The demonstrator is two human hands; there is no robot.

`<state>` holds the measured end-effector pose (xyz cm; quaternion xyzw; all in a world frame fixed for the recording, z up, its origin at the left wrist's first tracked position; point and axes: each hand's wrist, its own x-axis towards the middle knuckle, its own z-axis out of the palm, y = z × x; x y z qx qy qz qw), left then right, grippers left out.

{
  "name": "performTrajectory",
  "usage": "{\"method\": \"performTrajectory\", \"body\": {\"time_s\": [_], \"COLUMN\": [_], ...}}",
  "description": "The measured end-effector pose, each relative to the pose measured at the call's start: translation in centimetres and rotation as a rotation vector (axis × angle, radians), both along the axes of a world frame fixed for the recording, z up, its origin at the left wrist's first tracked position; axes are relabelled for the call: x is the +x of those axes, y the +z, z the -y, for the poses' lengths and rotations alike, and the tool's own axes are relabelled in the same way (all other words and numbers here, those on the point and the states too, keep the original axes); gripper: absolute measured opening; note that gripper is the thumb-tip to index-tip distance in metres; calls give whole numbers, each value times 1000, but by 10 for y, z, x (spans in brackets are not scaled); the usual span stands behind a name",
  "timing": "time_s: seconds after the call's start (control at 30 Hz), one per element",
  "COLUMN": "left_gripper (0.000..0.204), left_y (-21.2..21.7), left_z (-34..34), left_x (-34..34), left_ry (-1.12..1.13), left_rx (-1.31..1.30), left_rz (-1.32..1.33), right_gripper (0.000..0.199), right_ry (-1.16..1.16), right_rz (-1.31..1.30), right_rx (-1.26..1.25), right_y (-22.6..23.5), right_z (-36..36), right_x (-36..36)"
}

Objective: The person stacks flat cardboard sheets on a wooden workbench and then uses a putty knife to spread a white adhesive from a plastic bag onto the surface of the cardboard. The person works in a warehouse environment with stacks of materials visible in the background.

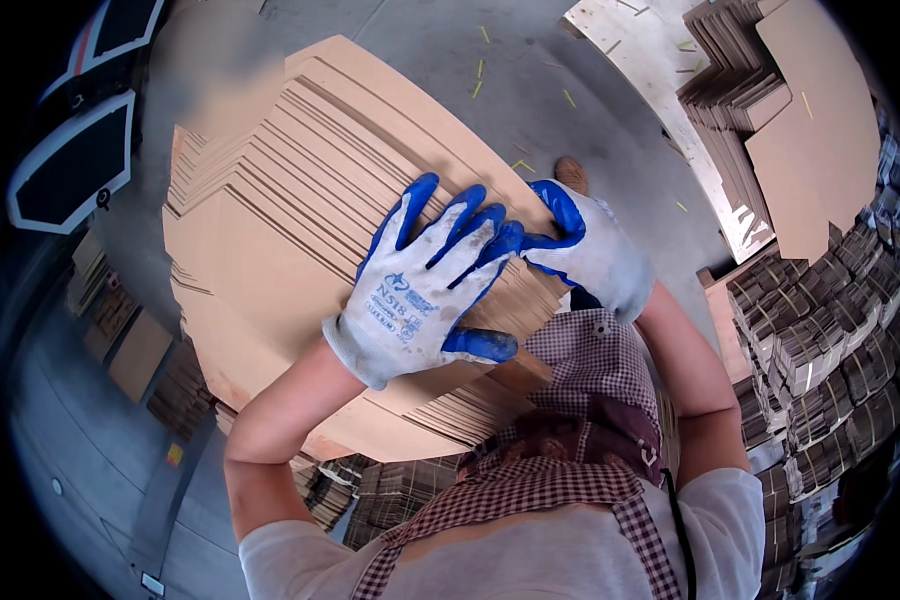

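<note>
The left hand (425, 290), in a white glove with blue coating, lies spread flat, fingers splayed wide, palm down on the top of a large stack of flat cardboard sheets (300, 200) held against the person's chest. The right hand (590, 250), gloved the same, curls over the stack's right edge, its thumb meeting the left fingertips, gripping the sheets there. The stack fills the middle of the view. More bundled cardboard piles (830, 370) stand at the right, above a grey floor (530, 80).
</note>
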<state>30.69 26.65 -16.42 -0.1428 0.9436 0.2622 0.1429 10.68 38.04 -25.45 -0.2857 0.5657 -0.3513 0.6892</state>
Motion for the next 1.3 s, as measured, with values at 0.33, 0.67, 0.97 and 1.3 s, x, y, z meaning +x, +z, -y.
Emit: {"method": "performTrajectory", "body": {"time_s": [0.33, 0.67, 0.97, 1.3], "left_gripper": [91, 95, 94, 95], "left_y": [0, -1, 3, 0], "left_z": [1, 1, -2, 1], "left_x": [9, 17, 25, 2], "left_ry": [-18, -42, -56, -9], "left_rx": [33, -4, -6, 14], "left_rz": [25, 47, 81, 43], "right_gripper": [55, 55, 52, 49], "right_ry": [24, -5, 4, -94], "right_rz": [-142, -175, -172, -52], "right_rx": [-85, -77, -31, -139], "right_y": [3, 8, 14, -8], "right_z": [-2, -4, -3, -15], "right_x": [1, 3, 3, 7]}}
